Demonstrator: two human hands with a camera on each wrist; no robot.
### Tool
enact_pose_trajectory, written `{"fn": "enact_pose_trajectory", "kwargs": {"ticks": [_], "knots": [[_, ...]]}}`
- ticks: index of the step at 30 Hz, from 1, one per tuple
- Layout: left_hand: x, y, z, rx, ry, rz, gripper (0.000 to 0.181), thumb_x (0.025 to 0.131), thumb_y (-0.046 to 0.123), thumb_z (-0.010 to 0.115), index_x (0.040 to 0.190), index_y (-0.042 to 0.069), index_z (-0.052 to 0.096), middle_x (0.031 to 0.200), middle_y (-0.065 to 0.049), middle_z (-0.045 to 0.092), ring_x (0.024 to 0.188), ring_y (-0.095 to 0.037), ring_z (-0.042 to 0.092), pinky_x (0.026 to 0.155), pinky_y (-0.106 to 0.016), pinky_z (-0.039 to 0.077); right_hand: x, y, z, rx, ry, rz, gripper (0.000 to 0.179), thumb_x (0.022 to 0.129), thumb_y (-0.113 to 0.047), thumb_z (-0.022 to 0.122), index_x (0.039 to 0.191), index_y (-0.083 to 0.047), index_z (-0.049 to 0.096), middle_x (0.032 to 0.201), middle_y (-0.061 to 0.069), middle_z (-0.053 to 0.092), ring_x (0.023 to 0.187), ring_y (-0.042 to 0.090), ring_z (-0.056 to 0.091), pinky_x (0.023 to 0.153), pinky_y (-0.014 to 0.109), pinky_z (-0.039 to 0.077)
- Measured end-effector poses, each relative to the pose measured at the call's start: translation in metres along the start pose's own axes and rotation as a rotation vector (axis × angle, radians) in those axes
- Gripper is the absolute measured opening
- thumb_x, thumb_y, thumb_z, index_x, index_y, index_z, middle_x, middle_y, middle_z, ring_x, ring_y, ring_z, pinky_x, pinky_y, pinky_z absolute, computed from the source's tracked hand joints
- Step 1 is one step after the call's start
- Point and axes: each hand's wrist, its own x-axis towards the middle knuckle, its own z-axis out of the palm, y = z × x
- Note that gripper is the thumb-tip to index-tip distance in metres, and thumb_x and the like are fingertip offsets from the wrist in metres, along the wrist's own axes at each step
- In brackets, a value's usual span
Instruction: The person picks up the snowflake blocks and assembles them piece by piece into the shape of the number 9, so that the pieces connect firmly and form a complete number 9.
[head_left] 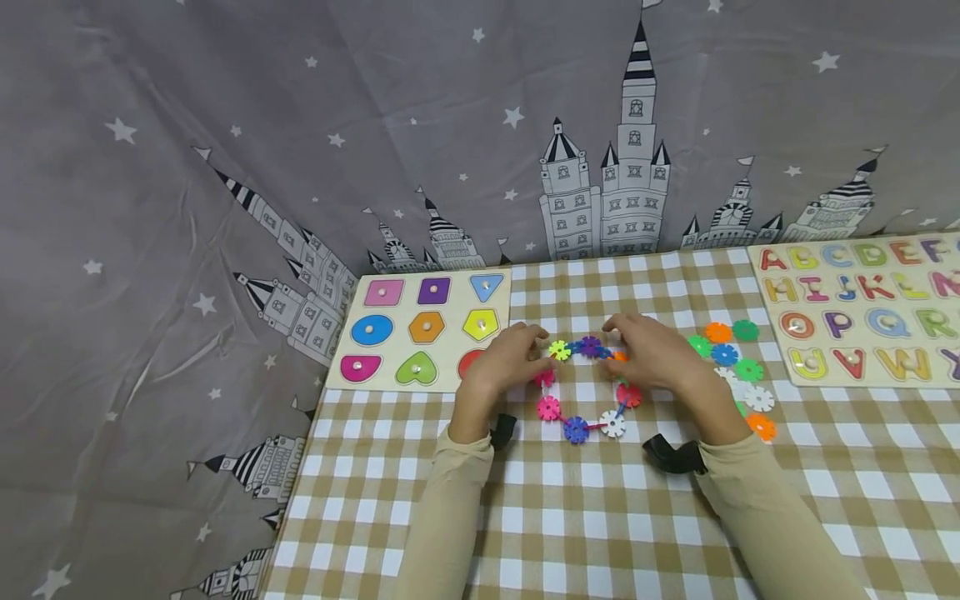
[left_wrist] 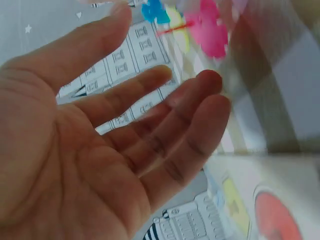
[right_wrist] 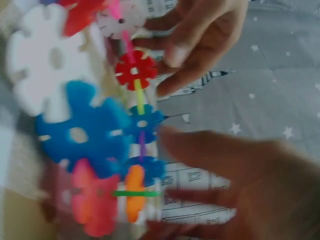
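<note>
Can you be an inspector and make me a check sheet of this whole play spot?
Surface: brown-and-white checked cloth.
Job's things: a loop of linked flower discs lies between the hands, partly hidden, so I can't tell if it closes; loose flower discs lie beside the right forearm.
Clutter: a shape board on the left, partly behind the left hand; a letter board on the right, cut off by the picture's edge.
Grips: left grip has relaxed fingers near the yellow disc; right grip is by the loop's orange disc, touch unclear.
Cables: nothing seen.
Surroundings: gray curtain printed with castles and stars.
</note>
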Motion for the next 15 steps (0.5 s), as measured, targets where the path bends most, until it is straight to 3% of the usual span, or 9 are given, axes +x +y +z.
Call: {"fn": "enact_pose_trajectory", "kwargs": {"ticks": [3,8,12,15], "knots": [[0.003,0.003,0.003,-0.003,-0.042,0.047,0.052,0.09,0.028,0.072,0.132,0.002,0.057,0.105,-0.012,0.063,0.093,-0.02,0.055,0.087,-0.034,0.048,-0.002,0.001,-0.002,-0.014,-0.075,0.046,0.055,0.083,-0.031,0.076,0.123,0.002,0.055,0.092,0.012,0.062,0.082,0.027,0.056,0.076,0.041,0.048],[0.004,0.008,0.005,-0.026,-0.096,0.003,0.054,0.089,0.028,0.072,0.135,0.004,0.055,0.094,-0.008,0.066,0.081,-0.016,0.055,0.074,-0.027,0.048,-0.001,0.005,-0.001,0.0,-0.104,-0.009,0.049,0.085,-0.023,0.074,0.124,0.002,0.055,0.08,0.006,0.056,0.073,0.022,0.05,0.069,0.035,0.041],[0.003,0.01,0.005,0.006,-0.06,-0.033,0.053,0.089,0.03,0.072,0.133,0.005,0.057,0.101,-0.009,0.064,0.087,-0.018,0.056,0.08,-0.031,0.049,-0.007,0.012,-0.01,0.045,-0.057,-0.021,0.048,0.087,-0.023,0.073,0.124,0.004,0.056,0.083,0.008,0.059,0.072,0.019,0.052,0.068,0.034,0.044],[0.002,0.015,0.002,0.035,-0.004,-0.035,0.051,0.089,0.029,0.073,0.133,0.007,0.058,0.113,-0.01,0.061,0.101,-0.021,0.055,0.092,-0.035,0.048,-0.016,0.024,-0.023,0.064,0.016,-0.017,0.042,0.089,-0.02,0.07,0.121,0.004,0.058,0.089,0.011,0.062,0.074,0.02,0.054,0.071,0.037,0.046]]}}
